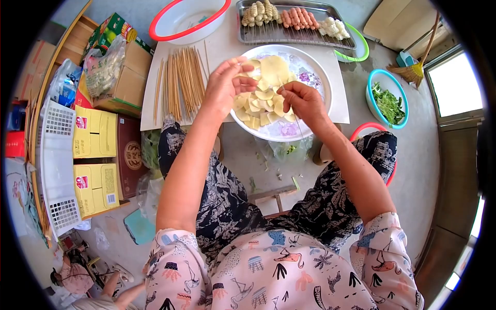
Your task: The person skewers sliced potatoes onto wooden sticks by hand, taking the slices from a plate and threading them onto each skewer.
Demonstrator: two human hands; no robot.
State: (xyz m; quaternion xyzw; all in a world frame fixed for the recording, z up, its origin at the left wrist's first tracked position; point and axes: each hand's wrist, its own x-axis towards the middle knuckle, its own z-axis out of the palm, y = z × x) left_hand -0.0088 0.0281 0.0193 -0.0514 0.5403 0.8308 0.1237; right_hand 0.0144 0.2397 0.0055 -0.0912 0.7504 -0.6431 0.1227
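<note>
A white floral plate holds a pile of pale yellow potato slices. In a pinch grip, my right hand has a thin wooden skewer, one end pointing down past the plate's near rim. My left hand hovers over the plate's left side with fingers curled but apart. Slices lie just beyond its fingertips; I see none clearly gripped. To the left of the plate, a bundle of bamboo skewers is spread on the table.
A metal tray with skewered food stands at the back, beside a red-rimmed white basin. On the right is a blue-rimmed bowl of chopped greens. Yellow boxes are stacked at left. Another person is at lower left.
</note>
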